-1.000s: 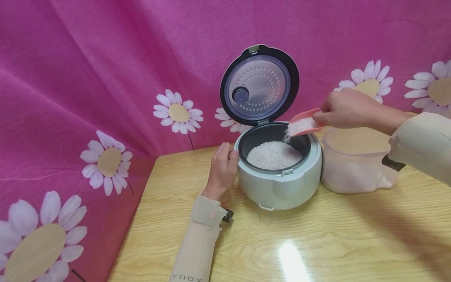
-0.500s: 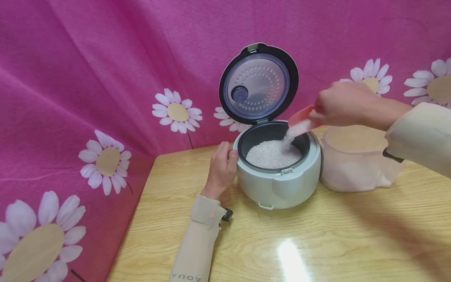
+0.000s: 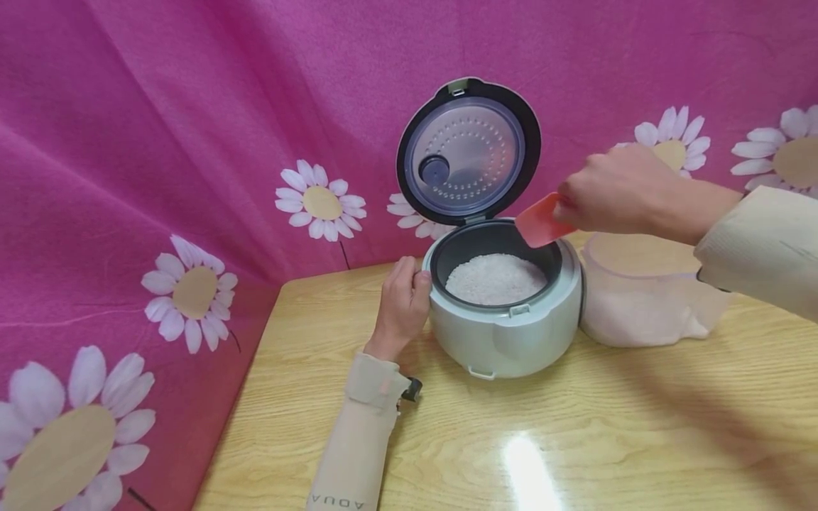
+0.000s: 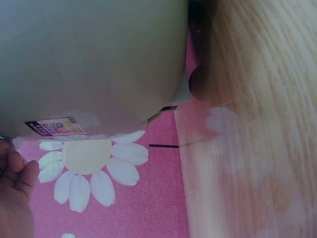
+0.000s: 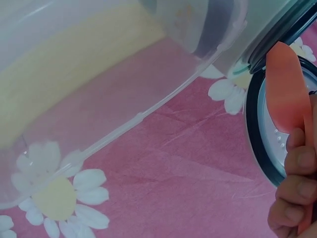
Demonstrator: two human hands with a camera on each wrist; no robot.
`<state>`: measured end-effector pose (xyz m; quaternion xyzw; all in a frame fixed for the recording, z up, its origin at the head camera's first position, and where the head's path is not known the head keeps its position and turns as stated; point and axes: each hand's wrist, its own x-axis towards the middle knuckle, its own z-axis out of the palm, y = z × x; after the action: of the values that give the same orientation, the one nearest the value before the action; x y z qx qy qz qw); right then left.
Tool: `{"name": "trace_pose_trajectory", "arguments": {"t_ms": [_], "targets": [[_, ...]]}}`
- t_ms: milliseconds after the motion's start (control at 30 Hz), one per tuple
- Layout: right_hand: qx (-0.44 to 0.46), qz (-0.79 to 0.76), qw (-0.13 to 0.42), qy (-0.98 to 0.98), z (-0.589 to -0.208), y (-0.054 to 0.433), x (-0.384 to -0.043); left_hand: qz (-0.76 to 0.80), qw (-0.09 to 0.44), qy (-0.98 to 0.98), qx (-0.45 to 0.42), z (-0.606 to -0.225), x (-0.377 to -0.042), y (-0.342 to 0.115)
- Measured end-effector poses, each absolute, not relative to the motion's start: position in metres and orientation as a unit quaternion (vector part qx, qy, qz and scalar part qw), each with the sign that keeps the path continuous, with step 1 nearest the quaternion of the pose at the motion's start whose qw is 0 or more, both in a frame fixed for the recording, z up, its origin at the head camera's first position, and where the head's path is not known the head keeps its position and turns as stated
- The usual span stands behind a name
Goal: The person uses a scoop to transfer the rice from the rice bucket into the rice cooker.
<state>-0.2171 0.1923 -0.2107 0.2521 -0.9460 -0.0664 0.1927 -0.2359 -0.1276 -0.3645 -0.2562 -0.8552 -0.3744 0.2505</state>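
A pale green rice cooker [image 3: 505, 344] stands on the table with its round lid [image 3: 469, 160] raised. White rice [image 3: 495, 279] is heaped inside the dark inner pot [image 3: 447, 248]. My right hand [image 3: 629, 190] grips the handle of an orange-red rice scoop [image 3: 543, 221] over the pot's right rim. The scoop is tipped over, its rounded underside up, and no rice shows on it. In the right wrist view, curled fingers [image 5: 297, 186] wrap the scoop's handle. On the cooker's left side, my left hand [image 3: 404, 301] holds the upper edge, thumb at the rim.
A translucent plastic container [image 3: 645, 305] stands close against the cooker's right side, under my right forearm. Behind the wooden table [image 3: 447, 447] hangs a pink cloth [image 3: 307, 85] with daisies, also along the left edge.
The scoop has turned over; rice that lay in it and poured from its lip has gone down into the pot. The left hand has stayed on the cooker.
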Motion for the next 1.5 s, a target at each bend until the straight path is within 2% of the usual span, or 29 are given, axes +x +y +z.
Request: {"name": "trace_pose_trajectory", "arguments": {"t_ms": [633, 867, 1133, 1333, 1500], "targets": [[0.136, -0.039, 0.125, -0.982, -0.201, 0.257, -0.212, -0.379, 0.252, -0.854, -0.252, -0.368, -0.237, -0.128], [0.149, -0.034, 0.16, -0.975, -0.225, 0.286, -0.201, -0.382, 0.236, -0.857, -0.255, -0.371, -0.238, -0.125], [0.164, -0.047, 0.157, -0.973, -0.248, 0.305, -0.193, -0.38, 0.234, -0.861, -0.244, -0.372, -0.236, -0.126], [0.188, -0.079, 0.07, -0.977, -0.265, 0.304, -0.199, -0.382, 0.237, -0.861, -0.235, -0.373, -0.234, -0.128], [0.185, -0.051, -0.031, -0.981, -0.275, 0.302, -0.206, -0.388, 0.237, -0.859, -0.234, -0.375, -0.232, -0.128]]}}
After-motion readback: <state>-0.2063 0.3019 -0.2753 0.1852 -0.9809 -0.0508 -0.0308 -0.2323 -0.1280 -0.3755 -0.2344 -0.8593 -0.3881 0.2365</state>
